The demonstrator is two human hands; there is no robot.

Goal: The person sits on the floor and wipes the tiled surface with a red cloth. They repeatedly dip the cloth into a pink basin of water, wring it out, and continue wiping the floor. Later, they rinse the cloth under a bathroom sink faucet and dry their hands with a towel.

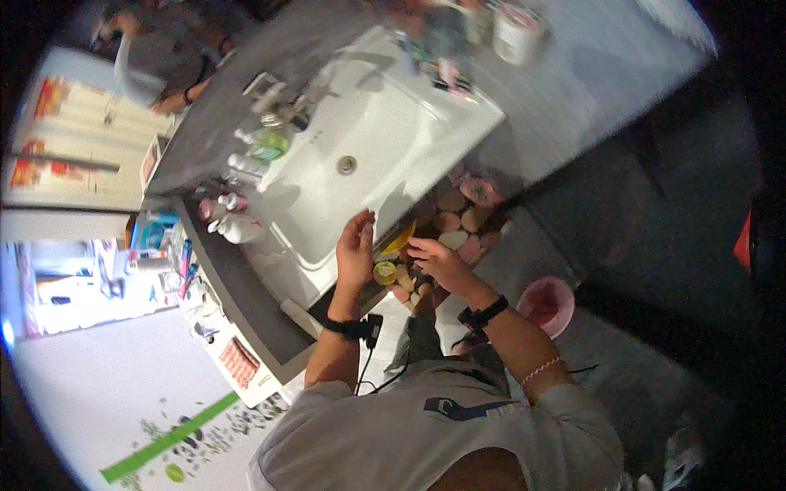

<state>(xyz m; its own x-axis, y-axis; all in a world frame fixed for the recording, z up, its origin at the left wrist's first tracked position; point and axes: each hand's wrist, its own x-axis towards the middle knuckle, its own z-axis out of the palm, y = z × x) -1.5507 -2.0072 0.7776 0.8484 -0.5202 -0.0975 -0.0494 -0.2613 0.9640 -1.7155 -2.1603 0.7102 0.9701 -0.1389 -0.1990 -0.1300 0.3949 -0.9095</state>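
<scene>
A white rectangular washbasin [381,141] with a round drain [347,164] lies in front of me. My left hand [355,255] hovers at its near edge, with fingers bent and close together and no object visible in it. To the right, past the rim and above a floor mat printed with pebbles [451,221], my right hand [443,262] is held out with its fingers apart, holding nothing. Behind the basin's far side is a metal faucet [291,113], partly blurred. Near it stand a green soap bottle [268,145] and a white bottle [247,164].
White and pink pump bottles [236,227] crowd the basin's left end. Toiletries [451,77] and a white tub [517,34] occupy the right end of the counter. A pink bucket [546,307] stands on the floor at right. The left shelf holds a patterned cloth [239,363].
</scene>
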